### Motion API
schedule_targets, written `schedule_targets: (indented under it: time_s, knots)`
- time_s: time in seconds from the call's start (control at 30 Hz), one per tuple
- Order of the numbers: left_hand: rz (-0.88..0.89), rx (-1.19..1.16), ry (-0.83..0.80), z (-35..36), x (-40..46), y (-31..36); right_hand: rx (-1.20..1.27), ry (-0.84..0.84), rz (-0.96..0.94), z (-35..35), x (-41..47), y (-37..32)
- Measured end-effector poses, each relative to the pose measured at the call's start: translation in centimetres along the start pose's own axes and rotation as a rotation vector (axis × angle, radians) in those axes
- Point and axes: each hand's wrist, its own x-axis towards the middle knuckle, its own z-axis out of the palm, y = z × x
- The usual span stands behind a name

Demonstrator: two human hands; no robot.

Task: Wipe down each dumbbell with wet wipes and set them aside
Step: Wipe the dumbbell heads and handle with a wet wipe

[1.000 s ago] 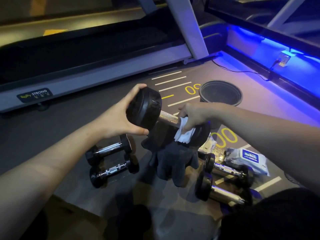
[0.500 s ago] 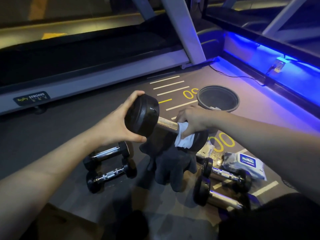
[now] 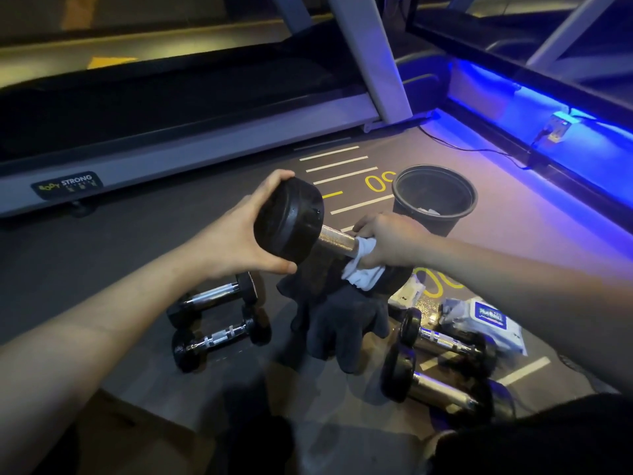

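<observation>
My left hand (image 3: 236,241) cups the near head of the big dumbbell (image 3: 291,222), thumb under and fingers spread over its rim, holding it up above the dark gloves (image 3: 339,320) on the floor. It looks heavy and rigid, its rubber head shiny, maybe slick, so the head's edge seems the safest grip. To the right, my right hand (image 3: 387,240) curls round the knurled handle, pressing the soft white wet wipe (image 3: 361,269) against it.

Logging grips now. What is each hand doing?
Left hand: grips the dumbbell by its black end.
Right hand: holds a white wipe round the dumbbell's handle.
</observation>
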Motion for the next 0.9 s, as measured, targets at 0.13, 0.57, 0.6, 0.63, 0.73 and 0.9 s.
schedule_targets:
  time_s: [0.13, 0.57, 0.6, 0.63, 0.73, 0.9]
  knots:
    - [0.000, 0.002, 0.002, -0.1, 0.1, -0.1, 0.124, -0.209, -0.088, -1.9, 1.3, 1.2]
    - [0.061, 0.115, 0.036, 0.3, -0.3, 0.6, 0.046, -0.411, -0.083, -3.8, 1.6, 0.3]
    - [0.060, 0.117, 0.039, 0.3, -0.3, 0.7, 0.029, -0.366, -0.094, -3.3, 1.3, 0.3]
    - [0.061, 0.121, 0.041, 0.4, -0.3, 0.8, 0.012, -0.322, -0.097, -2.7, 1.1, 0.5]
    - [0.059, 0.124, 0.051, 0.5, -0.2, 1.0, -0.124, -0.126, -0.096, -1.0, 0.1, 0.8]
    - [0.053, 0.134, 0.045, 0.4, 0.0, 1.2, -0.208, 0.264, -0.095, 0.9, -1.7, 0.9]
